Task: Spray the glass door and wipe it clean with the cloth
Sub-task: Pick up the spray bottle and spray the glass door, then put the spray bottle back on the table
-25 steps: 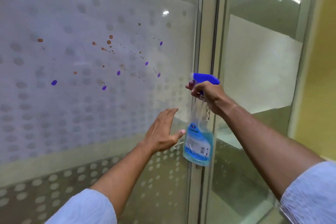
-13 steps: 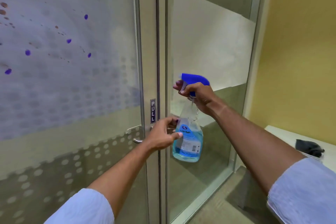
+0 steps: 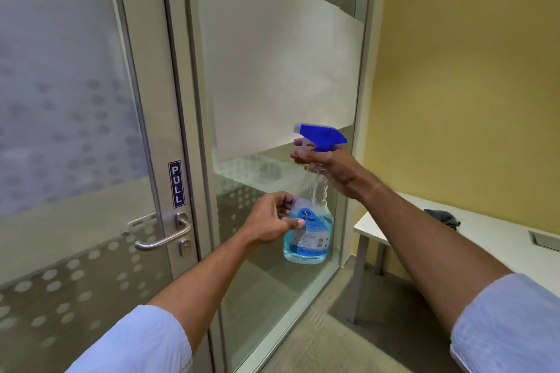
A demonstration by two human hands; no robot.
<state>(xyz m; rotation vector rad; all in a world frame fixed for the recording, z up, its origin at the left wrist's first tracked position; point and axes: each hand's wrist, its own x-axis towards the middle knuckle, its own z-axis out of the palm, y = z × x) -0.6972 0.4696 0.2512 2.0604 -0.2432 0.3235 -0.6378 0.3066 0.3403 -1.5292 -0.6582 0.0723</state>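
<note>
A clear spray bottle (image 3: 309, 239) with blue liquid and a blue trigger head hangs in front of the fixed glass panel. My right hand (image 3: 330, 169) grips its neck just under the trigger. My left hand (image 3: 269, 221) holds the bottle's body from the left, thumb on the label. The frosted glass door (image 3: 66, 130) with dot pattern fills the left; its stains are out of view. A dark cloth (image 3: 442, 217) lies on the white table at the right.
The door's metal lever handle (image 3: 160, 235) and a PULL sign (image 3: 176, 184) sit on the frame. A fixed glass panel (image 3: 272, 70) stands right of the door. The white table (image 3: 485, 239) stands against the yellow wall (image 3: 469, 70).
The view has swung right, away from the stained glass toward the table. My left hand went from open in the air to gripping the bottle's body. My right hand kept its hold.
</note>
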